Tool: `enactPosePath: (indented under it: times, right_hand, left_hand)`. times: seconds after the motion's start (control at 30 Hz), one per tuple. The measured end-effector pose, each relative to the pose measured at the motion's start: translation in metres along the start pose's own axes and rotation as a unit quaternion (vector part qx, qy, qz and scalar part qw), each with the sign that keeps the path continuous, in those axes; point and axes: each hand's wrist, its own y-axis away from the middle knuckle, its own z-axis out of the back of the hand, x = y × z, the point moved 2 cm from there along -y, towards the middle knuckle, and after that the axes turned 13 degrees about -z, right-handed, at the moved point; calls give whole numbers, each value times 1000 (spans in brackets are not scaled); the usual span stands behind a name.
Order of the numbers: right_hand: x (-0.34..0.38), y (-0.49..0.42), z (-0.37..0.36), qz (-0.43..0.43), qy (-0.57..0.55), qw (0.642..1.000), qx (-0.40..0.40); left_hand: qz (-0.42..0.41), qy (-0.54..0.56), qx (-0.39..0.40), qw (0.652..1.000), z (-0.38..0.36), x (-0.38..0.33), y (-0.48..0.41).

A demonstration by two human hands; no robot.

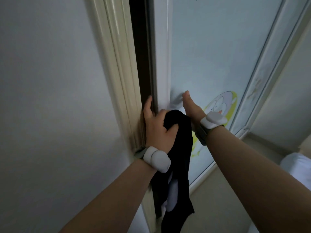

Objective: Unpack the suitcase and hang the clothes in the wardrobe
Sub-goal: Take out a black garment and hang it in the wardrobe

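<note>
My left hand point(157, 130) holds a black garment point(175, 158) between thumb and palm, and the cloth hangs down past my wrist. Its fingers reach into the dark gap point(143, 64) at the left edge of the wardrobe's sliding door point(218, 56). My right hand point(190, 106) lies flat against the pale blue door panel, just right of the white door edge. A narrow strip of dark wardrobe interior shows in the gap. The suitcase is out of view.
A cream door frame point(116, 64) and a plain white wall point(50, 98) stand on the left. A cartoon sticker point(222, 105) marks the door panel. A second sliding panel point(286, 81) lies to the right, with a white object point(297, 167) at the right edge.
</note>
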Motion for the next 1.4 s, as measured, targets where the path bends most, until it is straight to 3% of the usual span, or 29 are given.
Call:
enactPosePath:
  times: [0.1,0.2,0.43,0.6,0.67,0.77,0.9,1.1,1.27,1.4]
  right_hand:
    - [7,-2,20,42,87,995,-37]
    - [23,-7,38,62,89,992,-62]
    - [55,-16,65,255,125,950,-126]
    - [74,-55,114,292,146,929,-175]
    - [77,-64,136,341,196,892,-222]
    - [86,-72,157,391,345,810,-268]
    - [98,-86,188,356,461,763,-280]
    - [91,-129,228,258,640,614,-381]
    - [92,-170,274,275,661,555,-424]
    - [101,-195,307,295,651,555,-426]
  left_hand:
    - [37,20,42,998,-18,5,-16]
    - [49,37,61,996,-41,7,-33]
    - [59,106,57,991,-92,20,-68]
    - [59,171,106,978,-150,32,-113]
    - [75,200,140,967,-173,32,-130]
    - [110,191,125,967,-196,31,-155]
    - [165,161,86,969,-225,37,-190]
    - [171,152,77,971,-272,44,-225]
    - [155,144,74,975,-322,36,-254]
    - [169,113,82,976,-349,34,-273]
